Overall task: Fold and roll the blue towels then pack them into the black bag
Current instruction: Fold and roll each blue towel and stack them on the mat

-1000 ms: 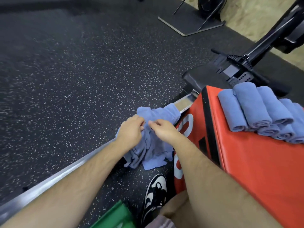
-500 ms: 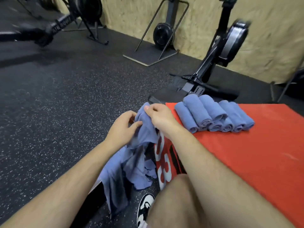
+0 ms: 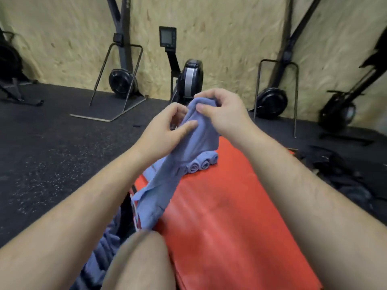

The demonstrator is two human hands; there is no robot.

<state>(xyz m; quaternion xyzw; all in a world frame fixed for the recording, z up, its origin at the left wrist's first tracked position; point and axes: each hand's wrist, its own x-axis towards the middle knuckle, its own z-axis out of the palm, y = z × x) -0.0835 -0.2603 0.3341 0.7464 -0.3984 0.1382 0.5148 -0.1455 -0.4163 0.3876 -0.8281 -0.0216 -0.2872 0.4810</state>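
Fingers of left hand and right hand pinching towel top | towel lifted off floor, now hanging above mat near rolls | folding likely starting next

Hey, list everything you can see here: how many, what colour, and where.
held towel: one, blue, hanging over the box's left edge
rolled towels: at least three, blue, side by side on the box, partly hidden
loose towels: count unclear, blue, lower left
padded box: one, red, centre
bag: one, black, on the floor to the right
rowing machine: one, black, by the wall
exercise machines: four, black, along the wall
floor: black, speckled
wall: tan chipboard
knee: one, bottom centre
left hand: pinches held towel
right hand: grips its top
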